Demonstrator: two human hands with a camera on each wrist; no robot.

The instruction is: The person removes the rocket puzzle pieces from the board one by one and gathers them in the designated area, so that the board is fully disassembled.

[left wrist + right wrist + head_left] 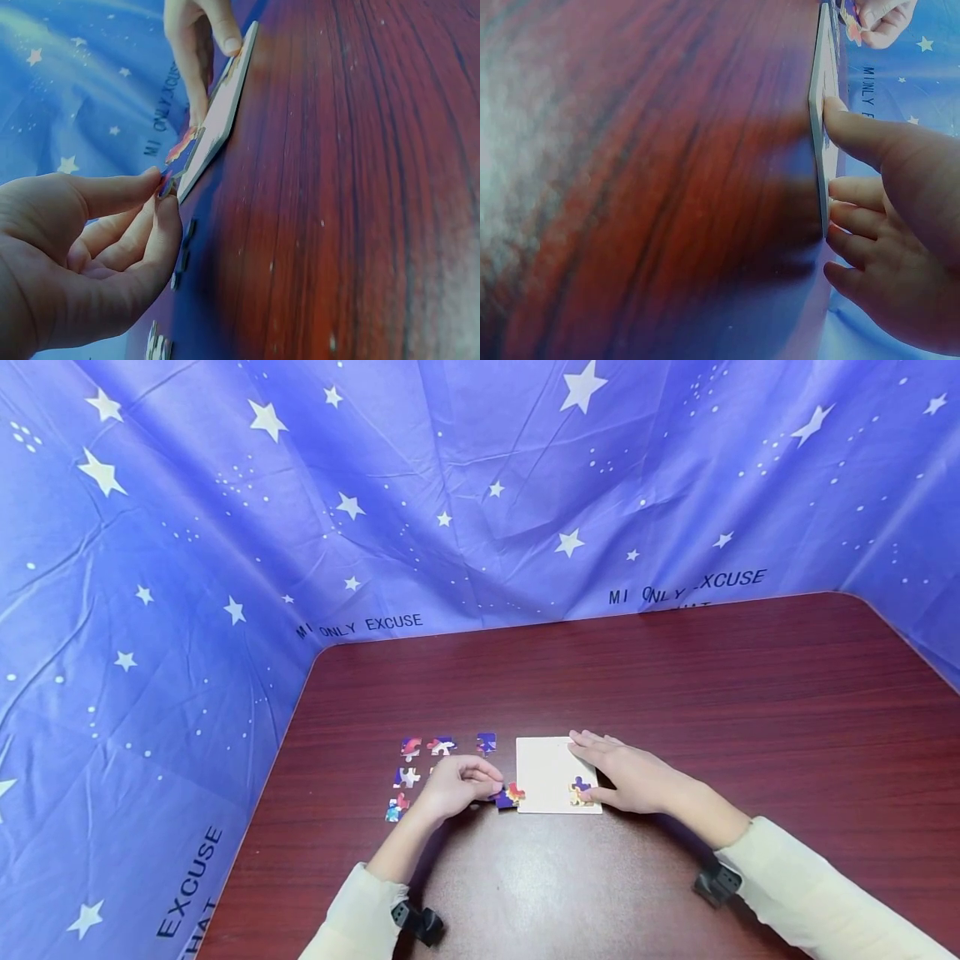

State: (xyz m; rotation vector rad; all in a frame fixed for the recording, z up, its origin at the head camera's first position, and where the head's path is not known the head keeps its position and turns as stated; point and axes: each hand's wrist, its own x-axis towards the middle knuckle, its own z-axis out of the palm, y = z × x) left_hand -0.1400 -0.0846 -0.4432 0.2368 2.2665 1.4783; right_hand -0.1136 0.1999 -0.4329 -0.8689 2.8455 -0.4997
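Note:
My left hand (459,783) pinches a purple jigsaw puzzle piece (509,797) with red and yellow on it between thumb and fingertips. In the left wrist view the held piece (182,148) is tilted up at the near end of the board. That pale square puzzle board (546,768) lies on the table, and the piece overlaps its left edge in the head view. My right hand (636,774) rests on the board's right side with fingers stretched out. Its thumb touches a purple and yellow puzzle piece (580,787) near the lower right corner.
Several loose puzzle pieces lie left of the board, among them a red one (410,747), a red and white one (442,745) and a purple one (486,742). My left hand partly hides others. Behind the brown table (675,677) hangs a blue star-patterned cloth (480,552).

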